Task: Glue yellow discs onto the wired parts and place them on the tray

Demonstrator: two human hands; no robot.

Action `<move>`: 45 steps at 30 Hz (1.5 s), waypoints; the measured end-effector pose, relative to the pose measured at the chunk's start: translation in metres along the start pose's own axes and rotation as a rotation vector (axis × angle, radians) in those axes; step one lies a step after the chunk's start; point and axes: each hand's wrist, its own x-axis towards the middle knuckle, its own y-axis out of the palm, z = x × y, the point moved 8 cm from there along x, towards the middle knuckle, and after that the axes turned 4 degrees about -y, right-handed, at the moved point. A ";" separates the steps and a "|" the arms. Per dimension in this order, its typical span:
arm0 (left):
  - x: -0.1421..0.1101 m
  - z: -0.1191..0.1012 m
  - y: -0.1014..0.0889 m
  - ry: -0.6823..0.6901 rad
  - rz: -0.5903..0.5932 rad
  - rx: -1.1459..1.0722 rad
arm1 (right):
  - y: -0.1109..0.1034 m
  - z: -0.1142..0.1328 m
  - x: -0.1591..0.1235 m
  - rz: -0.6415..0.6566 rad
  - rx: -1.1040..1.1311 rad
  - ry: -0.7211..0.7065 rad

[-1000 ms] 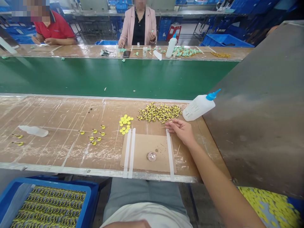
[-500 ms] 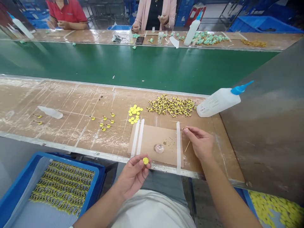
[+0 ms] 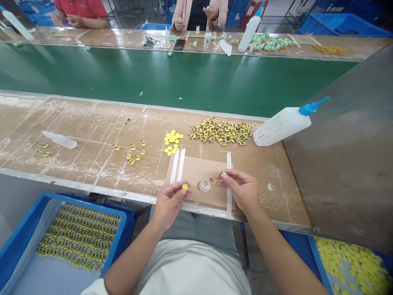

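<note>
L hand (image 3: pixel 168 203), just below centre of the frame, has a yellow disc (image 3: pixel 185 187) pinched btw. thumb and fingers, its flat face visible. R hand (image 3: pixel 241 188), more to the right, grasps a small part (image 3: pixel 221 175) w/ thumb and fingertips — details are too small to tell. The two hands are apart; btw. them a clear dish (image 3: pixel 204 186) stands on the card (image 3: pixel 196 164), which is taped to the table (image 3: pixel 270 164). R hand is above the right tape strip (image 3: pixel 229 200).

Behind the card, right of centre, lies the pile (image 3: pixel 219 132) of yellow-and-dark parts; loose discs (image 3: pixel 173 137) are just left of it, and a bottle w/ blue nozzle (image 3: pixel 279 127) leans to its right. Mid-left are assembled pcs. (image 3: pixel 132 152) in a loose group. Lower left — a blue crate (image 3: pixel 122 219) w/ rows of similar pcs.; lower right, a bin (image 3: pixel 317 262) w/ yellow discs. At top, beyond the green belt (image 3: pixel 168 82), two co-workers (image 3: pixel 80 10) sit.
</note>
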 end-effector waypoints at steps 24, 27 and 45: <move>0.019 0.003 0.001 0.048 0.041 0.023 | 0.020 0.019 -0.019 -0.046 -0.399 -0.408; 0.019 0.004 0.002 0.041 0.043 0.026 | 0.020 0.021 -0.020 -0.033 -0.434 -0.455; 0.021 0.004 -0.001 0.033 0.059 0.025 | 0.031 0.022 -0.021 0.076 -0.461 -0.466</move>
